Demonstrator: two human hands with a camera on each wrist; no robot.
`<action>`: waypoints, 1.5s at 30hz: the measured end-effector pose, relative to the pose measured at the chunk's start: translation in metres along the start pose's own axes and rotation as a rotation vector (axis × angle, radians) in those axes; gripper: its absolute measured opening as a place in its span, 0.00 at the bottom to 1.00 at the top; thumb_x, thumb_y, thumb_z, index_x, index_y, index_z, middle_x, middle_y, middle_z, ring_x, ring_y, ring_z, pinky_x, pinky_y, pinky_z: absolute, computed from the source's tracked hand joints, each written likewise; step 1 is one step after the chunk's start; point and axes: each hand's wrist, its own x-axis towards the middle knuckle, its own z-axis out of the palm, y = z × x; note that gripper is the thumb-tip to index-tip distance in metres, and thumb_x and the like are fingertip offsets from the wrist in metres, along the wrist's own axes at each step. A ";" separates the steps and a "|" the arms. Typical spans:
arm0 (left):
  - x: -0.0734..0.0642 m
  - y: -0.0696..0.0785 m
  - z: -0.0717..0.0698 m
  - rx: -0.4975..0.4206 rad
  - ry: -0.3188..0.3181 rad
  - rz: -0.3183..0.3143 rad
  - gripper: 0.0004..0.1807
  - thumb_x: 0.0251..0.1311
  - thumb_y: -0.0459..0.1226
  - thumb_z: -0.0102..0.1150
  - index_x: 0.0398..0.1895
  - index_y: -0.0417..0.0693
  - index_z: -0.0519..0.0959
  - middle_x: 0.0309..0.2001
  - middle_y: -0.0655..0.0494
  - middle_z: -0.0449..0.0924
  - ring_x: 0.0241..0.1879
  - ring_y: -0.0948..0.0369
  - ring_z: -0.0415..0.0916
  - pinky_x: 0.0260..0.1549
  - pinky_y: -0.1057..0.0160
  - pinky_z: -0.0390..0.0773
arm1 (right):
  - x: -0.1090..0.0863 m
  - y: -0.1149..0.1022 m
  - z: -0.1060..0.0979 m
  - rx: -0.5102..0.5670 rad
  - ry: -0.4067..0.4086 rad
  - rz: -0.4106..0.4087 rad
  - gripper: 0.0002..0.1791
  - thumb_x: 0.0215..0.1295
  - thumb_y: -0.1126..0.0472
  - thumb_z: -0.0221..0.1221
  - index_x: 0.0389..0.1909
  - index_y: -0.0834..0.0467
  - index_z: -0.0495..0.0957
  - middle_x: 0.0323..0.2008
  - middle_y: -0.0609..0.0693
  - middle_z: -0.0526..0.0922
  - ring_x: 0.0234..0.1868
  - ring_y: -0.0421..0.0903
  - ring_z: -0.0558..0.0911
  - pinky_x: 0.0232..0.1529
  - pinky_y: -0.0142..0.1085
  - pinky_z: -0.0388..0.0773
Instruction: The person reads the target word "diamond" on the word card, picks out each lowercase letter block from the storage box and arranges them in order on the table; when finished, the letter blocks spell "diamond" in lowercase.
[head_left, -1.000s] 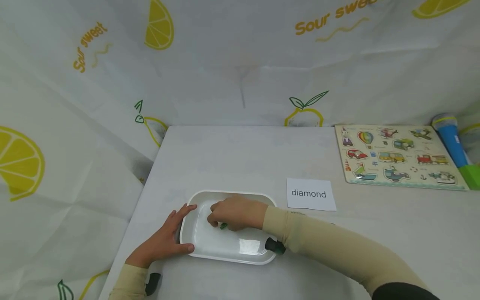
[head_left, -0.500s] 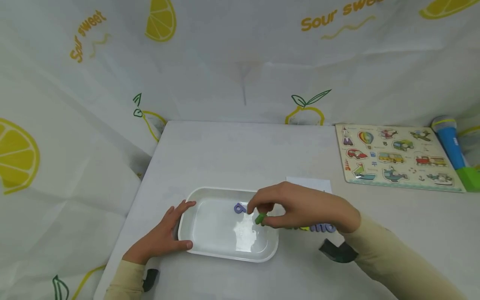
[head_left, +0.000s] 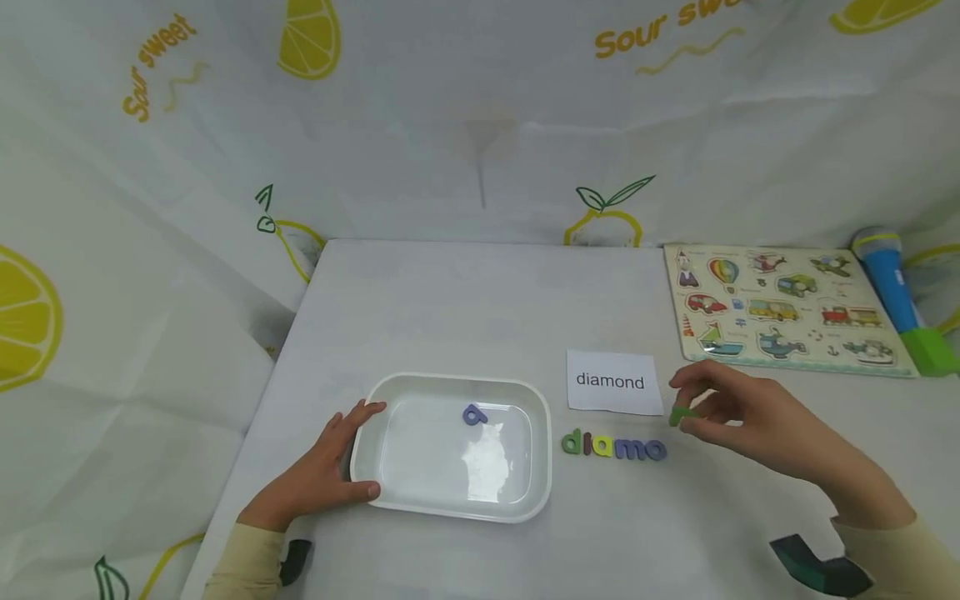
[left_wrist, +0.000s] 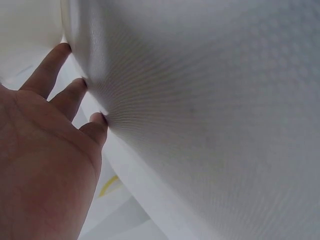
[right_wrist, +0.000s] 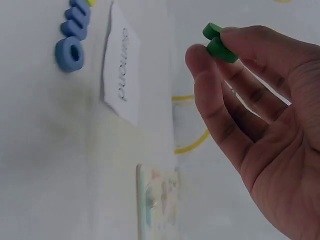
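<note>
My right hand (head_left: 757,417) pinches a small green letter (head_left: 681,415) between thumb and index finger, just right of the row. The right wrist view shows the green letter (right_wrist: 220,44) held off the table; which letter it is cannot be told. On the table lies a row of coloured letters (head_left: 628,448) reading "diamo". My left hand (head_left: 315,471) rests against the left side of a white tray (head_left: 536,500), fingers and thumb spread along its rim. In the left wrist view, the fingertips of the hand (left_wrist: 45,155) touch the tray wall (left_wrist: 200,125). A purple letter (head_left: 473,414) lies inside the tray.
Above the row lies a white card (head_left: 613,383) printed "diamond". A picture puzzle board (head_left: 795,321) sits at the back right, beside a blue toy microphone (head_left: 890,279) with a green base. A lemon-print cloth (head_left: 480,125) hangs behind the table.
My right hand has carried the green letter out of the tray and rightward past the row, uncovering the row and the card. The left hand has stayed on the tray.
</note>
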 end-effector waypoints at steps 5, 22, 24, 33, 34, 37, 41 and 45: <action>0.000 -0.002 -0.002 0.019 0.000 0.002 0.57 0.47 0.48 0.79 0.79 0.68 0.54 0.79 0.37 0.48 0.75 0.30 0.33 0.65 0.25 0.45 | -0.013 0.018 0.012 -0.103 0.036 0.099 0.23 0.59 0.64 0.73 0.54 0.48 0.79 0.37 0.34 0.84 0.36 0.33 0.82 0.36 0.31 0.82; 0.000 -0.008 0.001 -0.016 0.001 0.006 0.57 0.47 0.47 0.78 0.80 0.68 0.53 0.79 0.39 0.48 0.77 0.33 0.33 0.67 0.28 0.42 | -0.015 0.039 0.043 -0.202 0.008 0.141 0.27 0.50 0.68 0.76 0.53 0.53 0.82 0.43 0.40 0.82 0.41 0.42 0.76 0.39 0.35 0.79; 0.000 -0.007 0.001 -0.012 0.003 0.002 0.57 0.47 0.47 0.78 0.80 0.68 0.53 0.79 0.39 0.48 0.77 0.34 0.33 0.67 0.28 0.42 | -0.016 0.038 0.044 -0.194 -0.007 0.138 0.28 0.49 0.67 0.76 0.53 0.53 0.82 0.42 0.39 0.82 0.41 0.41 0.76 0.39 0.35 0.79; 0.000 -0.005 0.001 0.002 0.000 -0.007 0.56 0.48 0.48 0.78 0.79 0.69 0.54 0.79 0.36 0.46 0.75 0.29 0.31 0.64 0.23 0.47 | -0.015 0.039 0.051 -0.206 -0.019 0.106 0.29 0.47 0.69 0.77 0.52 0.52 0.82 0.40 0.37 0.82 0.37 0.37 0.76 0.37 0.35 0.80; 0.000 -0.005 0.001 0.003 0.000 -0.006 0.57 0.48 0.47 0.78 0.79 0.68 0.54 0.79 0.36 0.46 0.75 0.29 0.31 0.64 0.24 0.46 | -0.015 0.039 0.052 -0.208 -0.020 0.103 0.29 0.47 0.69 0.77 0.52 0.52 0.82 0.40 0.37 0.82 0.37 0.37 0.76 0.37 0.35 0.80; 0.000 -0.004 0.001 0.006 -0.004 -0.001 0.57 0.48 0.47 0.78 0.79 0.68 0.53 0.79 0.37 0.47 0.75 0.30 0.31 0.65 0.25 0.45 | -0.014 0.038 0.050 -0.212 -0.027 0.104 0.29 0.48 0.67 0.77 0.53 0.51 0.82 0.41 0.37 0.82 0.37 0.38 0.76 0.37 0.36 0.79; 0.001 -0.003 0.000 0.006 -0.005 0.006 0.57 0.48 0.48 0.79 0.79 0.68 0.53 0.79 0.38 0.47 0.76 0.32 0.32 0.66 0.26 0.44 | -0.010 0.031 0.045 -0.232 0.003 0.084 0.28 0.49 0.64 0.78 0.53 0.50 0.82 0.41 0.37 0.81 0.39 0.40 0.77 0.36 0.36 0.78; 0.001 -0.002 0.000 0.006 -0.004 0.007 0.57 0.48 0.47 0.79 0.79 0.67 0.53 0.79 0.38 0.48 0.76 0.32 0.32 0.66 0.26 0.45 | 0.001 0.013 0.042 -0.219 0.060 0.001 0.28 0.50 0.64 0.78 0.53 0.49 0.81 0.41 0.38 0.82 0.40 0.41 0.79 0.34 0.34 0.78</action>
